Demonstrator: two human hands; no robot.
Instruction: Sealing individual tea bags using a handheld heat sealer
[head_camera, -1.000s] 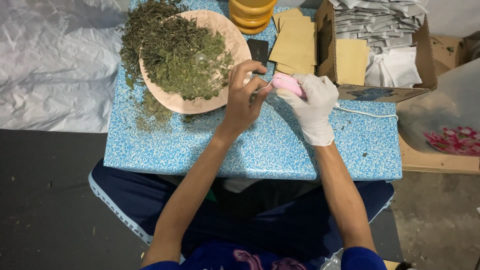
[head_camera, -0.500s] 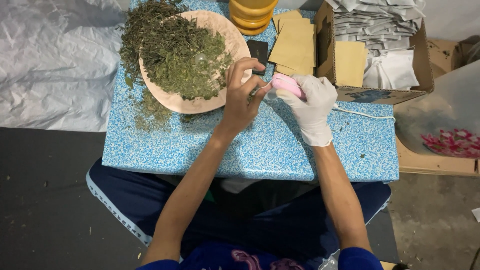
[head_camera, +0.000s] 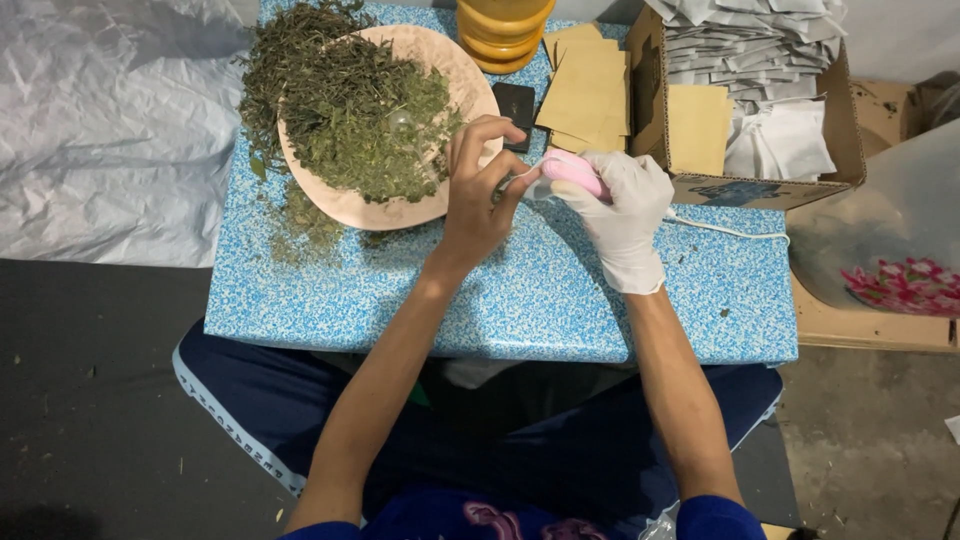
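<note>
My right hand (head_camera: 622, 215), in a white glove, grips a small pink device (head_camera: 572, 170) with a white cord (head_camera: 725, 229) trailing right across the blue speckled table (head_camera: 520, 300). My bare left hand (head_camera: 480, 190) pinches a small pale pouch (head_camera: 524, 183) right at the device's tip. Both hands meet just right of a pink plate (head_camera: 395, 208) heaped with dried green herbs (head_camera: 350, 100). What the pouch holds is hidden by my fingers.
A stack of tan paper envelopes (head_camera: 590, 90) and a small black object (head_camera: 516, 102) lie behind my hands. A cardboard box (head_camera: 760, 185) at the right holds white sachets and tan envelopes. Yellow stacked containers (head_camera: 503, 28) stand at the back. Loose herbs litter the table's left side.
My left hand's fingers have curled slightly tighter on the pouch at the device's tip. The view has shifted a little; everything else is still.
</note>
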